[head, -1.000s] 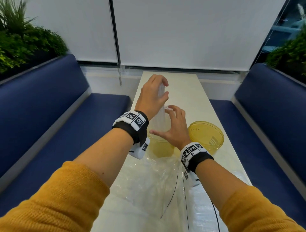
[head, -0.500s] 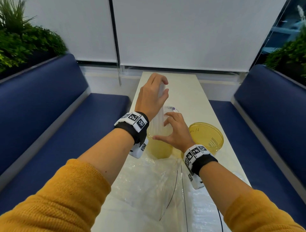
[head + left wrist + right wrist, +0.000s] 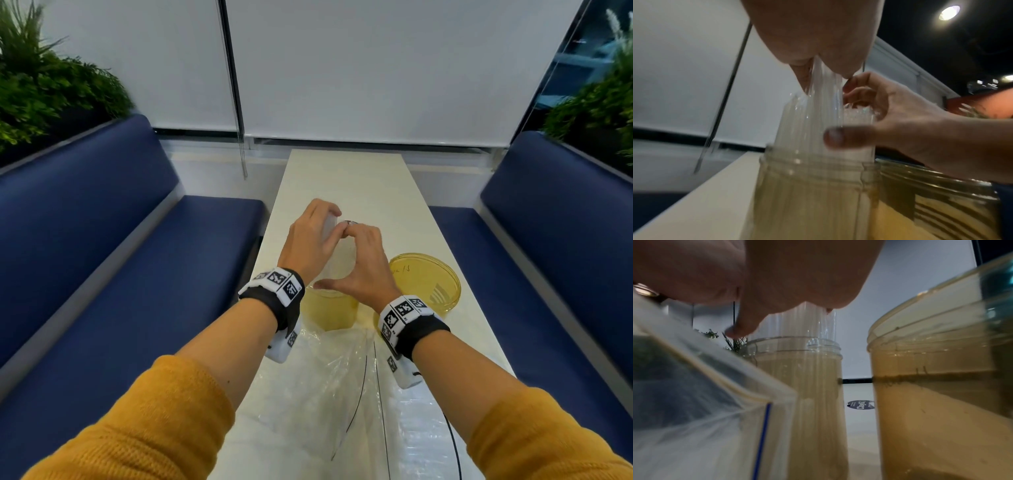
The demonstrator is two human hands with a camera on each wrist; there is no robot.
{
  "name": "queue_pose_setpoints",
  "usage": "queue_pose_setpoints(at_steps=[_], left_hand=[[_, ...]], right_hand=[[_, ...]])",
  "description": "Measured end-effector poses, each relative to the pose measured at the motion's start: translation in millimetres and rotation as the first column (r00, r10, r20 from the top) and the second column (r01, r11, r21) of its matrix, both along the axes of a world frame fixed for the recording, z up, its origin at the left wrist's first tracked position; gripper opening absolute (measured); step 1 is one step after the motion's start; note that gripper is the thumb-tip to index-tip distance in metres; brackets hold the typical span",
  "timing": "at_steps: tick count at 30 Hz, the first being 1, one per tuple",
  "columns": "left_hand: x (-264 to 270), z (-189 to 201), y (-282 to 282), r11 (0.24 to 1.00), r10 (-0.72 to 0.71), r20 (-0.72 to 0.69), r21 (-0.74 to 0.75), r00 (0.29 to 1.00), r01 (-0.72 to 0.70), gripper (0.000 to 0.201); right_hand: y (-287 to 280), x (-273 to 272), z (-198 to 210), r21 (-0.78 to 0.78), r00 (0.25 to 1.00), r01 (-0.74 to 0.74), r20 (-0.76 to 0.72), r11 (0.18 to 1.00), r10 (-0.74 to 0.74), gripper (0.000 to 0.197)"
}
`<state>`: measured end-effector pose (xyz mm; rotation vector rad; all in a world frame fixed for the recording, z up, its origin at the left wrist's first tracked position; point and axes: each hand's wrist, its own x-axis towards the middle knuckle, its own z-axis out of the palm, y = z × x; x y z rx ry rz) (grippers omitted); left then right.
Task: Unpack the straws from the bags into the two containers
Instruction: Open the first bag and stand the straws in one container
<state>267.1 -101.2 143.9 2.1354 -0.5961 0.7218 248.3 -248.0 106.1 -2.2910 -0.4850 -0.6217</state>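
A bundle of clear straws (image 3: 337, 265) stands upright in the narrow yellowish container (image 3: 330, 313) on the table. My left hand (image 3: 327, 224) grips the top of the bundle from the left. My right hand (image 3: 356, 253) wraps the bundle from the right, thumb across its front just above the rim. In the left wrist view the straws (image 3: 818, 121) rise out of the container (image 3: 813, 194), with the right hand (image 3: 900, 129) around them. In the right wrist view the straws (image 3: 803, 324) fill the container (image 3: 807, 386). The wide second container (image 3: 428, 281) stands to the right.
Crumpled clear plastic bags (image 3: 308, 394) lie on the near part of the cream table (image 3: 352, 178), under my forearms. One bag (image 3: 705, 402) rises close to the right wrist. Blue benches (image 3: 120, 274) flank the narrow table, and plants stand behind them.
Both hands have come down with the bundle, and the straws sit deeper in the narrow container. My right hand has closed in round the bundle.
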Motion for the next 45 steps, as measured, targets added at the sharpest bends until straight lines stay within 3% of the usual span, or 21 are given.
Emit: queue_pose_setpoints(at_steps=[2, 4, 7, 9, 12, 14, 16, 18, 20, 25, 29, 34, 39, 42, 45], left_hand=[[-3, -16, 2, 0.999, 0.004, -0.054, 0.037, 0.999, -0.002, 0.022], [-5, -30, 5, 0.989, 0.016, -0.098, 0.151, 0.995, -0.001, 0.034], [-6, -41, 12, 0.944, 0.037, -0.233, 0.328, 0.972, 0.043, 0.049], [-8, -40, 16, 0.921, 0.009, -0.266, 0.378, 0.964, 0.096, 0.051], [-8, -24, 13, 0.988, -0.046, -0.201, 0.137, 0.979, 0.075, 0.046], [2, -11, 9, 0.996, 0.019, -0.175, 0.086, 0.984, -0.004, 0.042], [12, -8, 7, 0.962, 0.074, -0.278, 0.274, 0.958, 0.005, 0.049], [17, -16, 7, 0.882, 0.106, -0.428, 0.457, 0.897, 0.114, 0.056], [18, -22, 8, 0.851, 0.096, -0.499, 0.491, 0.861, 0.190, 0.057], [22, -17, 8, 0.891, 0.145, -0.341, 0.454, 0.929, 0.027, 0.054], [15, -34, 12, 0.912, 0.092, -0.492, 0.391, 0.866, 0.125, 0.054], [13, -21, 13, 0.915, 0.167, -0.402, 0.404, 0.900, 0.010, 0.054], [-6, -10, 20, 0.937, 0.088, -0.534, 0.331, 0.841, 0.111, 0.054], [-25, 1, 32, 0.984, 0.090, -0.348, 0.174, 0.933, -0.030, 0.051], [-60, 3, 49, 0.990, 0.132, -0.128, 0.074, 0.983, -0.124, 0.033]], right_hand=[[-2, 1, -1, -0.016, 0.989, 0.020, 0.145, 1.000, -0.017, 0.087], [-3, 4, 0, -0.084, 0.980, 0.048, 0.197, 0.995, -0.030, 0.087], [-4, 9, -2, -0.211, 0.995, 0.047, 0.092, 0.976, -0.028, 0.103], [-4, 10, -3, -0.176, 1.000, 0.000, -0.030, 0.984, -0.005, 0.107], [-4, 10, 5, -0.172, 1.000, -0.009, -0.024, 0.985, 0.005, 0.094], [0, 14, 14, -0.220, 1.000, 0.024, 0.011, 0.975, -0.022, 0.074], [3, 22, 17, -0.279, 0.998, 0.048, -0.026, 0.959, -0.058, 0.062], [7, 29, 10, -0.335, 0.992, 0.024, -0.112, 0.942, -0.065, 0.058], [9, 31, 6, -0.400, 0.986, -0.026, -0.164, 0.916, -0.043, 0.056], [14, 33, 24, -0.396, 0.991, 0.066, -0.084, 0.916, -0.108, 0.052], [19, 30, 9, -0.468, 0.978, 0.002, -0.185, 0.884, -0.100, 0.058], [18, 30, 23, -0.466, 0.980, 0.116, -0.089, 0.877, -0.176, 0.055], [12, 21, 18, -0.461, 0.981, 0.068, -0.133, 0.885, -0.145, 0.050], [-2, -3, 41, -0.324, 0.982, 0.138, -0.077, 0.936, -0.171, 0.051], [-32, -48, 57, -0.223, 0.966, 0.208, -0.108, 0.952, -0.236, 0.030]])
